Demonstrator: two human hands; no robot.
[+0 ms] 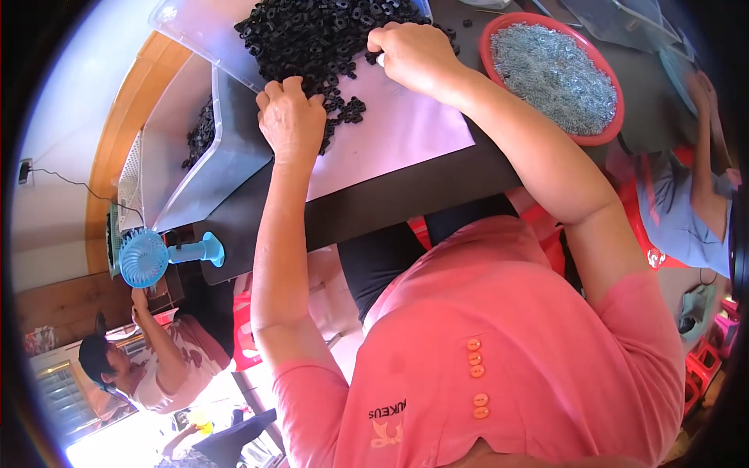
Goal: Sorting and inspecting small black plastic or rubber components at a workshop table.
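You are looking down over your own pink shirt (499, 351) at a dark table (374, 207), with both bare forearms reaching up and away from you. A pale pink sheet (406, 132) covers the table's middle. On it, at the far edge, lies a big heap of small black parts (312, 35), with a few strays spilled toward you.

To your left, a clear plastic bin (195, 156) sits against the table's edge, with more black parts inside it. To your right, a round red bowl (605, 86) on the table holds a mound of small silvery metal pieces (554, 70).

Your left hand (290, 117) rests knuckles up at the near edge of the black heap, fingers curled together and touching the parts; whether it grips any cannot be told. Your right hand (413, 54) lies on the heap's right side, fingers bent and pinched on something small and pale, too hidden to identify.

Below the bin, a small blue fan (152, 256) stands at the table's corner. Another person in a patterned shirt (183, 363) sits lower left, and someone's arm (702, 148) shows at the far right.
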